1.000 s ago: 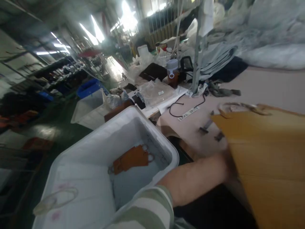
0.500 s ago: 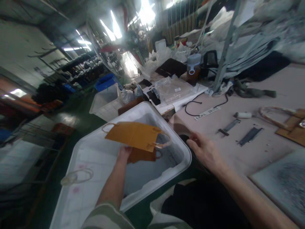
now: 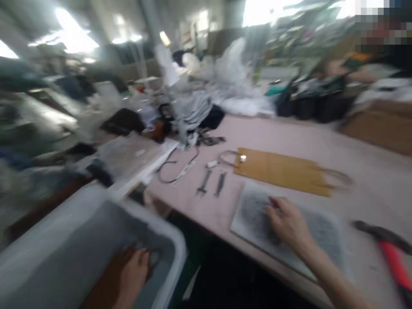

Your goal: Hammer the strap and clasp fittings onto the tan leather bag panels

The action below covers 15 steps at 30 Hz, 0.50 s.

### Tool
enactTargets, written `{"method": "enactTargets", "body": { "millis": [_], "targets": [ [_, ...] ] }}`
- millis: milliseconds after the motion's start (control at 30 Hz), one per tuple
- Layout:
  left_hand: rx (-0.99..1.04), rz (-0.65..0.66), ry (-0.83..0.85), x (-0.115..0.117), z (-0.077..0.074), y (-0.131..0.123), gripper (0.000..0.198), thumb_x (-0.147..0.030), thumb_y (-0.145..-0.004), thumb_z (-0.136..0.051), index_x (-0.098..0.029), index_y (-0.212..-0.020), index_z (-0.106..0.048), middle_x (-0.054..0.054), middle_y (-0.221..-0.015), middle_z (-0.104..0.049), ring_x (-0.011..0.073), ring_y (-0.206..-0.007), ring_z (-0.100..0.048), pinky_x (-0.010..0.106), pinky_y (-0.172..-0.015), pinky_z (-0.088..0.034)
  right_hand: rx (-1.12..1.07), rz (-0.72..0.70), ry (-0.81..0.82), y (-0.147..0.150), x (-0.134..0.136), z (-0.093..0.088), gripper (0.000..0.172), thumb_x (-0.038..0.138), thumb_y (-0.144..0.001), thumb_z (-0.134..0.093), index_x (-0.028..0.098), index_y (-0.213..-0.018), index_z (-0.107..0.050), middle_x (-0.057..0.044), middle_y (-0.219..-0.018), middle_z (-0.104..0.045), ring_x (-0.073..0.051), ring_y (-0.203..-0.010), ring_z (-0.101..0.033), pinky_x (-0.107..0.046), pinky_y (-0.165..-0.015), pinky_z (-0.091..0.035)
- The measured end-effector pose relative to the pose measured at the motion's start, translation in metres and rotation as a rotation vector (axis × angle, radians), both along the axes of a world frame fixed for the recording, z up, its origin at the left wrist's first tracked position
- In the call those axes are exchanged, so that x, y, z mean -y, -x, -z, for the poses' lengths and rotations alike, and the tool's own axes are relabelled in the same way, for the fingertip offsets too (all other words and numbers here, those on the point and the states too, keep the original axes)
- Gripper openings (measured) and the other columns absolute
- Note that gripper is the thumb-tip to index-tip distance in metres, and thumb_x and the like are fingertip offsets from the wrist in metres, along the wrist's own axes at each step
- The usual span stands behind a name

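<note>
Inside the white plastic bin (image 3: 175,240) my left hand (image 3: 137,266) lies over a brown piece (image 3: 107,279), with a looped handle beside the fingers. Blur hides whether those fingers grip it. Above the grey speckled slab (image 3: 247,219) on the table hovers my right hand (image 3: 286,219), loosely curled, thumb and forefinger apart, no object visible in it. Beyond the slab a tan bag panel (image 3: 280,169) lies flat, a looped handle at each end and a shiny metal fitting near its left end.
A red-handled tool (image 3: 391,262) with a dark head lies at the right. Two grey metal strips (image 3: 220,184), a white spool (image 3: 211,164) and a black cord (image 3: 164,176) lie left of the panel. Plastic bags (image 3: 231,73) pile up behind. Another person's arm (image 3: 337,71) shows far right.
The view has swung right. My left hand has gone lower in the bin; the tan piece seen above it no longer shows there. My right hand has moved from the table's edge to over the slab.
</note>
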<state>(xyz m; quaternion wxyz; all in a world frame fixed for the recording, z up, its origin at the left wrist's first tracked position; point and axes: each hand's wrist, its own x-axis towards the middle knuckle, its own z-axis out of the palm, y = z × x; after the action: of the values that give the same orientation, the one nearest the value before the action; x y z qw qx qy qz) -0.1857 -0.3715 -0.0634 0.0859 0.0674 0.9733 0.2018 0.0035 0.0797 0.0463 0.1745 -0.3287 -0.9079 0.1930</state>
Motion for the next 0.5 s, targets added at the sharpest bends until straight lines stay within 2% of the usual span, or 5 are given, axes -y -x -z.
{"method": "enactTargets", "body": {
  "millis": [133,233,300,400,500],
  "targets": [
    [-0.449,0.614,-0.471,-0.155,0.0,0.03,0.019,-0.032,-0.094,-0.057,-0.028,-0.105,-0.072,0.004,-0.102,-0.08,0.0252,-0.091,-0.078,0.035,-0.082,-0.065,0.151,0.188,-0.099,-0.01,-0.05,-0.001,0.037,0.021,-0.088,-0.051,0.016,-0.119,-0.069,-0.014,-0.124,-0.069,-0.026,-0.118,-0.062,-0.039,-0.105,-0.048],
    [-0.604,0.879,-0.708,-0.262,-0.031,-0.017,0.023,-0.023,-0.098,-0.052,-0.023,-0.113,-0.07,0.007,-0.108,-0.079,0.0227,-0.1,-0.076,0.034,-0.091,-0.063,0.205,0.334,-0.074,-0.021,-0.082,-0.002,0.033,0.019,-0.088,-0.055,0.014,-0.116,-0.07,-0.017,-0.124,-0.067,-0.027,-0.118,-0.061,-0.038,-0.103,-0.046],
    [-0.58,1.018,-0.704,-0.316,-0.042,-0.053,0.025,-0.021,-0.099,-0.049,-0.021,-0.112,-0.071,0.01,-0.116,-0.076,0.0244,-0.109,-0.073,0.039,-0.097,-0.061,0.229,0.419,-0.036,-0.026,-0.1,-0.001,0.03,0.021,-0.09,-0.057,0.012,-0.116,-0.07,-0.018,-0.126,-0.065,-0.028,-0.12,-0.059,-0.04,-0.102,-0.046],
    [-0.57,1.071,-0.56,-0.359,-0.038,-0.081,0.028,-0.023,-0.098,-0.051,-0.015,-0.117,-0.07,0.018,-0.129,-0.07,0.0341,-0.121,-0.067,0.054,-0.102,-0.058,0.241,0.562,0.023,-0.031,-0.133,0.0,0.031,0.03,-0.096,-0.06,0.012,-0.121,-0.066,-0.017,-0.13,-0.063,-0.027,-0.12,-0.06,-0.042,-0.101,-0.049],
    [-0.573,1.122,-0.475,-0.366,-0.024,-0.078,0.033,-0.024,-0.097,-0.053,-0.014,-0.125,-0.067,0.019,-0.139,-0.064,0.0378,-0.131,-0.06,0.06,-0.106,-0.054,0.226,0.678,0.062,-0.041,-0.172,-0.005,0.037,0.041,-0.099,-0.062,0.015,-0.124,-0.063,-0.012,-0.127,-0.064,-0.024,-0.111,-0.064,-0.045,-0.095,-0.054]
  ]
}}
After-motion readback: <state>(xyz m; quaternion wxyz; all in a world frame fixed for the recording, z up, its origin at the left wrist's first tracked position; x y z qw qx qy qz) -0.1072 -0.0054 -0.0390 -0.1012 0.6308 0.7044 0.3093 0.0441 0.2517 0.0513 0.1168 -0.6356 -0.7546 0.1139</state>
